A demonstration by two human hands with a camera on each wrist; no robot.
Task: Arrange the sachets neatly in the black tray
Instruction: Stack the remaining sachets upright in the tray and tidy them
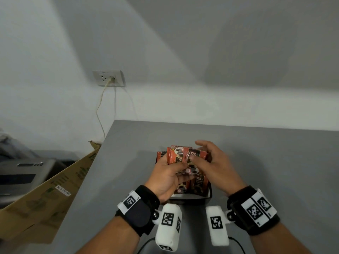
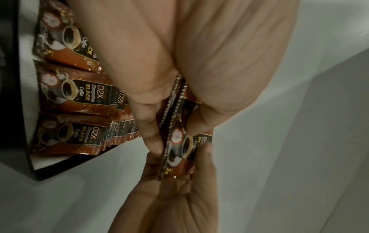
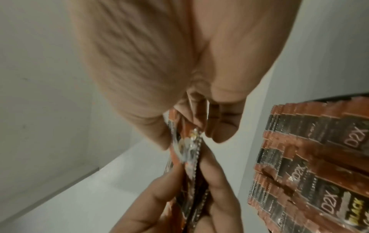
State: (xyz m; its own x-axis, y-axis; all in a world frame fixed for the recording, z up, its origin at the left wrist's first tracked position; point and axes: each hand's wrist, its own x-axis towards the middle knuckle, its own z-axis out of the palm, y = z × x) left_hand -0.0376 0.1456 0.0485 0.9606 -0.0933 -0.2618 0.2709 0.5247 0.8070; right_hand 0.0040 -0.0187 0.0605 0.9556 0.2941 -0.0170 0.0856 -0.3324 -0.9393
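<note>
Both hands hover over the black tray (image 1: 209, 196) on the grey table. My left hand (image 1: 172, 165) grips a small bundle of red-brown coffee sachets (image 1: 178, 156) upright above the tray. My right hand (image 1: 197, 153) pinches the front sachet of that bundle between thumb and fingers. In the left wrist view the held sachets (image 2: 180, 141) stand edge-on between the fingers, and the tray wall (image 2: 12, 110) sits at left with rows of overlapping sachets (image 2: 79, 97) lying inside. The right wrist view shows the pinched bundle (image 3: 189, 146) and the tray's sachet rows (image 3: 309, 157) at right.
The table's (image 1: 275, 162) left edge runs close to the tray. Beyond it leans a cardboard box (image 1: 55, 189), with a grey machine (image 1: 23, 173) behind. A wall socket (image 1: 109, 78) with a hanging cable is on the wall.
</note>
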